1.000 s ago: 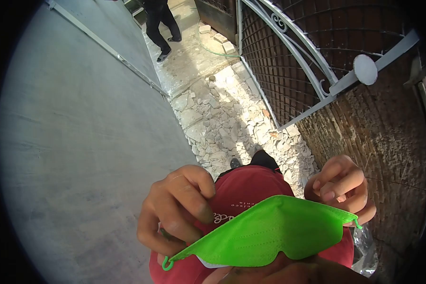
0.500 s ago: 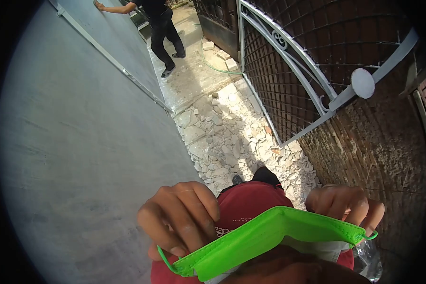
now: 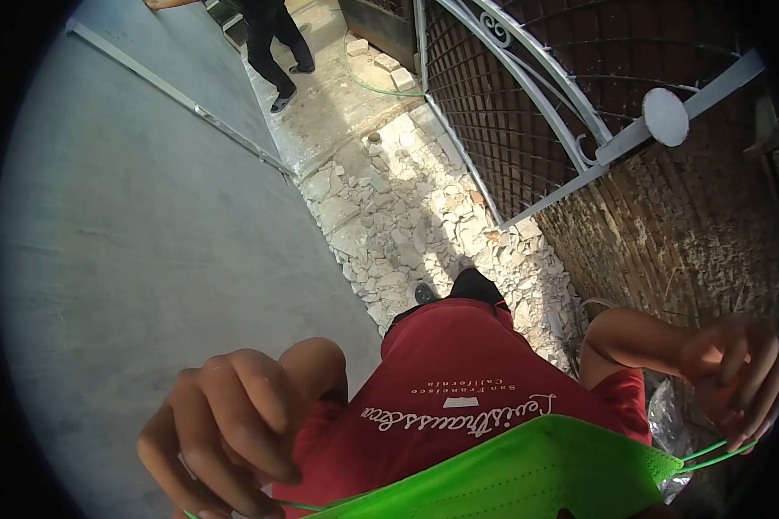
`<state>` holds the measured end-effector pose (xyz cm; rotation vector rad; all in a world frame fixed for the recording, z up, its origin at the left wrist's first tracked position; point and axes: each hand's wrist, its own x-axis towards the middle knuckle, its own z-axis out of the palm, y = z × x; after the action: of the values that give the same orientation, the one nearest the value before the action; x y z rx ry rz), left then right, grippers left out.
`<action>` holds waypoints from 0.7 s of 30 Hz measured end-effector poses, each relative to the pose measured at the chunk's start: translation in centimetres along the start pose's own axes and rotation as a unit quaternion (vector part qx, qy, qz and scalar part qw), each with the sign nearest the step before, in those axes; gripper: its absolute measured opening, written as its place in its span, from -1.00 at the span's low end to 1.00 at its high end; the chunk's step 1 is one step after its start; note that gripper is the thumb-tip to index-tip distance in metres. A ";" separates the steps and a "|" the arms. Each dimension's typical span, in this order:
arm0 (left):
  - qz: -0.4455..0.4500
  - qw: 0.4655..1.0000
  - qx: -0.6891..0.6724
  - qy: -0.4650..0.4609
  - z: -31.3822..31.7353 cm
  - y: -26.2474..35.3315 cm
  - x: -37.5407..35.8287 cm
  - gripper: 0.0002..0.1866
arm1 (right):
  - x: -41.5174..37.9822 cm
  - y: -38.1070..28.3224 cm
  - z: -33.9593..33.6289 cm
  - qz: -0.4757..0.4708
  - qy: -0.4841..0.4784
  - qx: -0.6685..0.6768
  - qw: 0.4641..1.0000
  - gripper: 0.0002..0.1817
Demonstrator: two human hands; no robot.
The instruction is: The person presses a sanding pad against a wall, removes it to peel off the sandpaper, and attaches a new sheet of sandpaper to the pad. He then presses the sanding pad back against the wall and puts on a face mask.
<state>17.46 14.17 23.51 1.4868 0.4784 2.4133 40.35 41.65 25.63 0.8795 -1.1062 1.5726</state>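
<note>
We count two hands and one mask. Our left hand [image 3: 225, 424] sits at bottom left, fingers curled shut around a thin green elastic ear loop [image 3: 303, 506]; our right hand [image 3: 740, 381] is out at the far right edge, fingers closed on the other loop [image 3: 710, 454], which is pulled taut into two strands. Between them, stretched wide along the bottom edge and very close to the camera, is the bright green pleated fabric face mask [image 3: 528, 471] (soft non-woven look, faint stitch lines across it). Behind it is our red T-shirt [image 3: 459, 389], white script printed on it, upside down from here; the small line reads "San Francisco California", the large script we cannot read reliably. Ground: a strip of broken pale stone rubble [image 3: 407, 225], jagged pieces. Smooth grey plastered wall [image 3: 130, 216] at left. At right, one white-painted wrought-iron gate [image 3: 528, 112] with scrolls and mesh, against rough brown brick. One other person in dark trousers [image 3: 268, 35] stands far up the alley, a hand on the wall.
</note>
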 end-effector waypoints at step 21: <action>-0.117 0.964 -0.084 -0.223 -4.2 6.3 5.1 -0.66 | 4.5 -7.9 0.4 0.311 -0.073 0.030 0.947 -0.91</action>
<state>11.18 9.79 28.46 1.7195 0.3175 1.8156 46.86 43.40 31.72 0.7295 -1.5502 2.0852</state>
